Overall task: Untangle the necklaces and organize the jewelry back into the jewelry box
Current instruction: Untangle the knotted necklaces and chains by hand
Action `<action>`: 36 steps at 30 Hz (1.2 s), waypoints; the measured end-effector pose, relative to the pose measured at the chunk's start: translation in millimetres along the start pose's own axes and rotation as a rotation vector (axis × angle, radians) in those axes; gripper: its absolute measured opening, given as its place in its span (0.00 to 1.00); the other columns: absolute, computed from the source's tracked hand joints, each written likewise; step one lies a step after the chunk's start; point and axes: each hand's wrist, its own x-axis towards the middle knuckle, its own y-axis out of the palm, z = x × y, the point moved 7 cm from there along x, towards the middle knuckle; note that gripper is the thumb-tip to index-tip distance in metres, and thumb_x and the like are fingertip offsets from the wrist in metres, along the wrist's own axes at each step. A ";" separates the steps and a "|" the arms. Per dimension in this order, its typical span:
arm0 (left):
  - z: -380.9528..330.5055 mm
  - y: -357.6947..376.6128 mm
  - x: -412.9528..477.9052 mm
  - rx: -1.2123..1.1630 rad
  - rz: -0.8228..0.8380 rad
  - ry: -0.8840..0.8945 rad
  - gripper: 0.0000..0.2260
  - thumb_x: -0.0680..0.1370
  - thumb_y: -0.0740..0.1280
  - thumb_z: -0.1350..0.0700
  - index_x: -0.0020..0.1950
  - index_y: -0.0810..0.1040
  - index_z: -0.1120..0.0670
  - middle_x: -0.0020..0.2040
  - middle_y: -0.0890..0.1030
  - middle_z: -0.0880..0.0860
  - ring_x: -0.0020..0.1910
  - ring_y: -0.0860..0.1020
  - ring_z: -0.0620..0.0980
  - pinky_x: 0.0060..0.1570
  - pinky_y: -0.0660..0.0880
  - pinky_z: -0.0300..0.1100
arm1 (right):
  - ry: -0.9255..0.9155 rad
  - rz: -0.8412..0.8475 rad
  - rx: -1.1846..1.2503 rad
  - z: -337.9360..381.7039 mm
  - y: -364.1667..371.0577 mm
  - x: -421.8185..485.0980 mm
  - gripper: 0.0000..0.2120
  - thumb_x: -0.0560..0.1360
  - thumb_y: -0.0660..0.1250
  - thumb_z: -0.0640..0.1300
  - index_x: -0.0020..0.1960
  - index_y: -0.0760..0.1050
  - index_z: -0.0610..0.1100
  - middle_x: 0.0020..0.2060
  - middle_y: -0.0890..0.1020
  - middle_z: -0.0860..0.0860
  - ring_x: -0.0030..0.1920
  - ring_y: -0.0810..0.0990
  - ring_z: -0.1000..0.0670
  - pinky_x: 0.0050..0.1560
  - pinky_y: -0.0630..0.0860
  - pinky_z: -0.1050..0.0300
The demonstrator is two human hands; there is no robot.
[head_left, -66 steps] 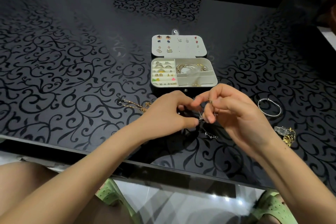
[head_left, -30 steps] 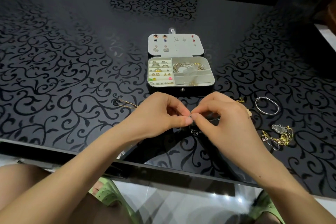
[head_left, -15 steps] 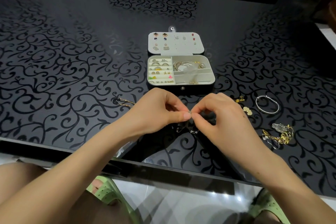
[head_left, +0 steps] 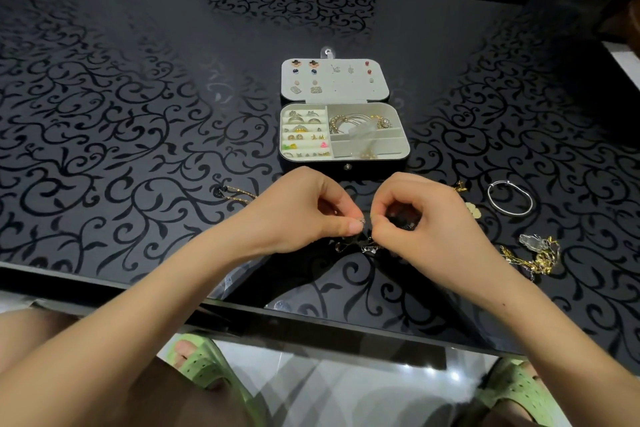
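A tangled silver necklace (head_left: 363, 246) hangs between my two hands just above the black table. My left hand (head_left: 298, 211) pinches one part of its chain between thumb and forefinger. My right hand (head_left: 426, 218) pinches the chain right beside it, fingertips nearly touching. The white jewelry box (head_left: 405, 146) lies open just beyond my hands, with rings and earrings in its left slots and gold bracelets in the right compartments. Its lid (head_left: 346, 87) lies flat behind and holds earrings.
A gold chain (head_left: 239, 192) lies left of my left hand. To the right lie a silver bangle (head_left: 509, 199), small gold pieces (head_left: 472, 210) and a gold and silver tangle (head_left: 533, 255). The table's front edge (head_left: 311, 319) runs just under my forearms.
My hands have closed in until their fingertips meet on the chain, and the right hand has lowered and curled. The view has shifted slightly.
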 end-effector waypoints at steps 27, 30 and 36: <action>-1.4 2.9 -1.6 -0.106 -0.002 -0.038 0.01 0.71 0.71 0.54 0.40 0.81 0.49 0.38 0.83 0.49 0.36 0.77 0.40 0.42 0.74 0.34 | 0.281 0.015 0.334 -10.1 4.7 -6.7 0.03 0.66 0.69 0.38 0.33 0.77 0.42 0.27 0.76 0.50 0.29 0.70 0.58 0.30 0.65 0.69; -0.7 1.9 -2.2 -0.105 -0.003 -0.058 0.02 0.72 0.71 0.54 0.40 0.82 0.49 0.37 0.83 0.49 0.35 0.77 0.40 0.41 0.74 0.34 | 0.364 0.030 0.495 -18.9 7.5 -6.3 0.05 0.65 0.68 0.37 0.31 0.78 0.44 0.25 0.75 0.54 0.27 0.71 0.59 0.30 0.66 0.70; 1.3 -1.6 -4.5 -0.096 0.004 -0.067 0.02 0.72 0.70 0.54 0.40 0.81 0.49 0.35 0.82 0.45 0.32 0.76 0.37 0.36 0.71 0.27 | 0.449 0.060 0.656 -23.7 8.7 -4.0 0.04 0.60 0.64 0.38 0.30 0.77 0.43 0.33 0.80 0.44 0.36 0.74 0.51 0.38 0.69 0.60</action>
